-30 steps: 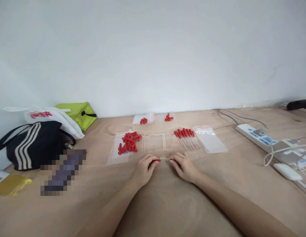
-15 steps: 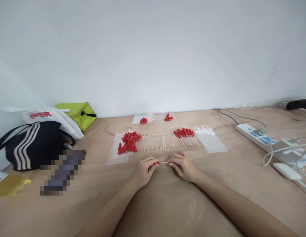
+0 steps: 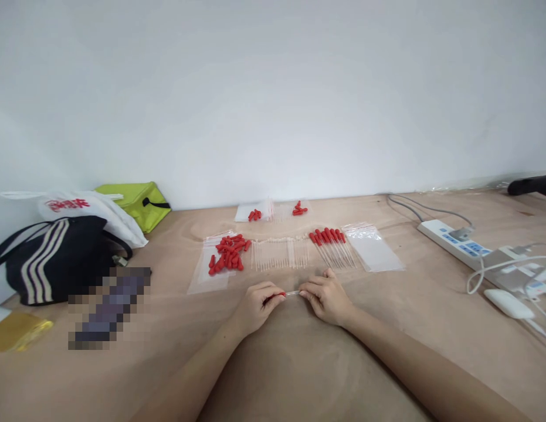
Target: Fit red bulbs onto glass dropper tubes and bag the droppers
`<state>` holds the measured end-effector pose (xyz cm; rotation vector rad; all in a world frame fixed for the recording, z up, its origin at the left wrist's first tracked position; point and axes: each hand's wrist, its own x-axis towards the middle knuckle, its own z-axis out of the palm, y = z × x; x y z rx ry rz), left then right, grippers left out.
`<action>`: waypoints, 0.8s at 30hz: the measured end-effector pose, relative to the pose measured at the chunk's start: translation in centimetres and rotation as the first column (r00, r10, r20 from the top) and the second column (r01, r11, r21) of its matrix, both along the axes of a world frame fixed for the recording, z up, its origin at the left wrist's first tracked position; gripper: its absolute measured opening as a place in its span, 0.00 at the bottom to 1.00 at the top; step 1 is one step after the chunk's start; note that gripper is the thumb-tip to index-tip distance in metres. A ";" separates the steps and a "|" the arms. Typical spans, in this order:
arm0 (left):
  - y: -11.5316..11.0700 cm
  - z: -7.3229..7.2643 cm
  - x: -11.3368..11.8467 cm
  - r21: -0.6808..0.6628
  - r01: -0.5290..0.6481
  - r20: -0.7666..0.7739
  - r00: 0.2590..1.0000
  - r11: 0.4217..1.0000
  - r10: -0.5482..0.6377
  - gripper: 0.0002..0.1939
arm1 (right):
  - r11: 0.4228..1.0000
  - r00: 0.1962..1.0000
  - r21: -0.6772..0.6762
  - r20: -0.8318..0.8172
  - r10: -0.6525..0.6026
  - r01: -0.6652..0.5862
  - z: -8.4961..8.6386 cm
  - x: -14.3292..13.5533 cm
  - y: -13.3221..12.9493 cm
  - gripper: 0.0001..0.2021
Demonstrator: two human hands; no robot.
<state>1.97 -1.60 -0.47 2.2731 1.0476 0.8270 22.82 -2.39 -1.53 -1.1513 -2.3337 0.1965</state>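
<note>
My left hand is closed in a pinch on a red rubber dropper bulb, mostly hidden by the fingers. From the bulb a thin clear glass dropper tube runs across to my right hand, whose fingertips pinch its other end. How deep the tube sits in the bulb cannot be seen. Beyond my left hand, a pile of loose red bulbs lies on a clear plastic bag. A row of bare glass tubes lies in the middle, with several droppers with red bulbs to its right.
A clear zip bag lies right of the droppers. Farther back are small groups of red bulbs on bags. At right stands a power strip with cables; at left, a black striped bag and a green bag.
Both hands keep their grip in nearly the same place. The glass tube now tilts slightly, its right end a little higher. The whole view has shifted a little.
</note>
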 end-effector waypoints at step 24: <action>0.3 -0.3 0.4 0.162 0.010 -0.130 0.991 0.987 0.012 0.07 | 0.998 1.000 -0.059 0.000 0.017 -0.017 0.2 -1.4 0.2 0.13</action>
